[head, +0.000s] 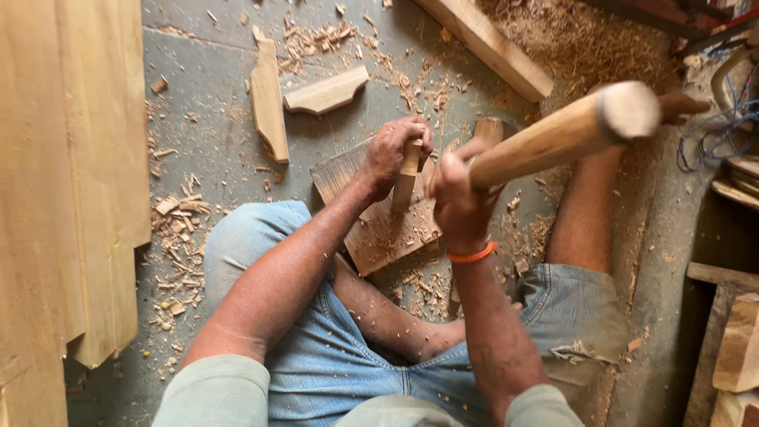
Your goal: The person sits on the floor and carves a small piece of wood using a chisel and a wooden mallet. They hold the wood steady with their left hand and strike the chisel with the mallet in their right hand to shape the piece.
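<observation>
Our left hand (393,154) gripped the chisel (405,178) on the half-carved wooden block (371,229); our right hand (457,198) clenched the raised mallet (565,134). Chips (178,237) lay around, carving unfinished.

The left hand (393,154) covers the top of the pale wooden chisel handle (406,183), and its cutting tip on the flat brown wooden board (379,229) is too small to make out. The far end of the round pale wooden mallet (569,130) is blurred. The picture's left edge cuts off the tall light wooden planks (63,182). The tangled blue wires (723,126) run out at the right edge.
</observation>
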